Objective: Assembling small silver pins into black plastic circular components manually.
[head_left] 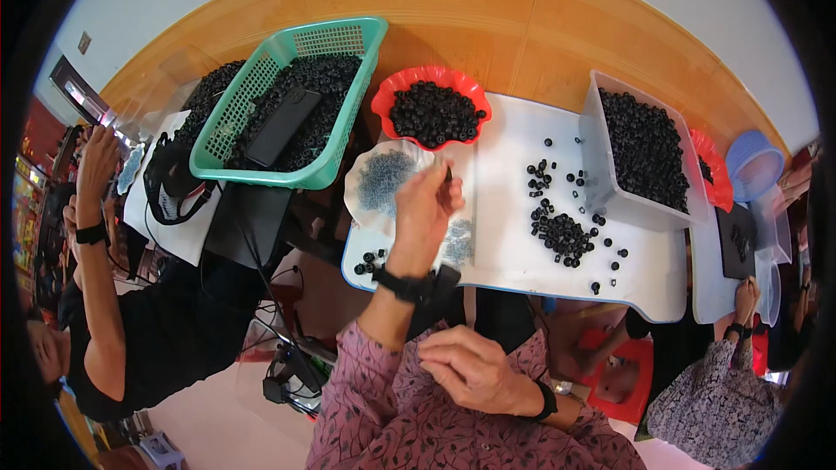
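Left hand [424, 207] curls over the white worktop [503, 200] near a cream dish [355, 198]; right hand [475, 372] bunches its fingertips before the patterned shirt [418, 435]. Whether either pinches anything, I cannot tell. Black ring-shaped parts [566, 237] fill a red bowl [383, 104] and translucent bin [643, 214]; others lie loose, right of bare worktop.

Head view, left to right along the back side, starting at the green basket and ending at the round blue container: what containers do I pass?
Green basket, red wavy-rimmed bowl, clear bin, second red container, round blue container.
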`<state>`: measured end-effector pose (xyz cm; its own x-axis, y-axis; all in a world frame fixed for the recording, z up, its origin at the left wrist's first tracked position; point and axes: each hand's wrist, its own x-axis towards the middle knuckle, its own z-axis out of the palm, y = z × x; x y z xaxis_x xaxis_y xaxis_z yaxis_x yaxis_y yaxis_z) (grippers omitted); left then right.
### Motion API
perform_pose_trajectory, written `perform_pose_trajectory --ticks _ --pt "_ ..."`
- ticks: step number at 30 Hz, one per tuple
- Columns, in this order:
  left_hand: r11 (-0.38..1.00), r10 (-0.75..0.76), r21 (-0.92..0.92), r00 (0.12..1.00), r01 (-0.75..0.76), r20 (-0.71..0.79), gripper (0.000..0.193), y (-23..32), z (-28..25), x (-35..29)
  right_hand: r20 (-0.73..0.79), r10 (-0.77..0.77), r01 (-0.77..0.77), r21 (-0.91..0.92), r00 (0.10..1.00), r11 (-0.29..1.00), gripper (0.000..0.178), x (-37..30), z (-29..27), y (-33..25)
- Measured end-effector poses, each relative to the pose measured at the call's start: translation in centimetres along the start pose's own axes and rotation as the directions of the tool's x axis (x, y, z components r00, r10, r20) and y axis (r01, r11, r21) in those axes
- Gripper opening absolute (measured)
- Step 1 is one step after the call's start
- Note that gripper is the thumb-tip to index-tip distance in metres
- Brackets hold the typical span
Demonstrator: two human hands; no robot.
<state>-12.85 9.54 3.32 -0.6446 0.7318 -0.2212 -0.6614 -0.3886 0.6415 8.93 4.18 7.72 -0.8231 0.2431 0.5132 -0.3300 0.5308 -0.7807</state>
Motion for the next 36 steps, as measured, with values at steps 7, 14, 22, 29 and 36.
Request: perform_pose_trajectory --ticks 7,14,22,29,36 --pt "0.994 0.104 -0.028 0.982 -0.11 -0.161 0.031 1.8 1.1 7.5 0.047 -0.074 0.071 0.072 0.996 0.995 0.018 0.1 0.6 -2.1" --pt "0.995 0.023 0.095 0.985 -0.04 0.171 0.026 -3.5 1.2 -2.1 0.183 -0.226 0.13 0.424 0.957 0.896 0.014 2.1 3.2 -4.6" --pt "0.883 -0.382 0.435 0.81 0.178 0.445 0.03 -11.8 1.3 -10.1 0.541 -0.534 -0.018 0.713 0.649 0.701 0.031 0.4 10.4 -7.1" --pt "0.809 -0.487 0.568 0.712 0.15 0.506 0.03 -15.7 3.3 -10.7 0.784 -0.591 -0.357 0.617 0.191 0.702 0.037 2.0 14.3 -9.7" --pt "0.799 -0.46 0.587 0.764 0.133 0.452 0.028 -16.3 1.6 -12.4 0.729 -0.515 -0.072 0.605 0.452 0.793 0.041 0.5 13.2 -10.9"
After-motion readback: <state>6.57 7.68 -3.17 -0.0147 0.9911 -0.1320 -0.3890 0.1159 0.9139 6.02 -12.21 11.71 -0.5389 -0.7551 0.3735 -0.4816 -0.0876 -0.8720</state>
